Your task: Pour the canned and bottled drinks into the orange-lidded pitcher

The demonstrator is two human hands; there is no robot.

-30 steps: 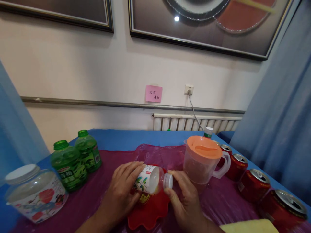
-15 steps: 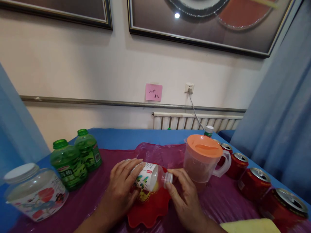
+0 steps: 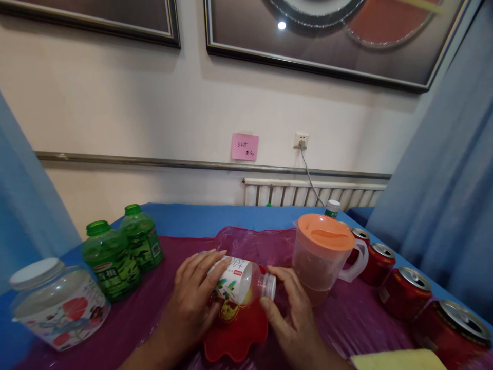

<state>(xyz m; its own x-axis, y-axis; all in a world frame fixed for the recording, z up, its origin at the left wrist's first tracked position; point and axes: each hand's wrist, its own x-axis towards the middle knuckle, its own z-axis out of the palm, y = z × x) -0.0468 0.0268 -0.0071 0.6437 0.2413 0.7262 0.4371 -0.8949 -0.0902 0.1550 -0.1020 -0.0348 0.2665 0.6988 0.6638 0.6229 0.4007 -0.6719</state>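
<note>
A clear plastic bottle (image 3: 252, 282) with a white label and a pale cap lies on its side above a red scalloped dish (image 3: 234, 336). My left hand (image 3: 196, 293) is wrapped round its label end. At the other end, the thumb and fingers of my right hand (image 3: 290, 306) are at the white cap (image 3: 270, 287), thumb below and fingertips above, closed about it. Just beyond my right hand stands a clear pitcher (image 3: 314, 262) with an orange lid and some liquid inside.
Two green bottles (image 3: 111, 262) and a white-lidded jar (image 3: 63, 313) stand at the left. Several red cans (image 3: 404, 293) line the right edge, near a yellow cloth (image 3: 398, 359). Purple plastic sheeting (image 3: 185, 252) covers the blue table (image 3: 173, 218).
The right thumb and fingers have shifted slightly at the cap, and more of the cap shows. The left hand and the bottle have hardly moved.
</note>
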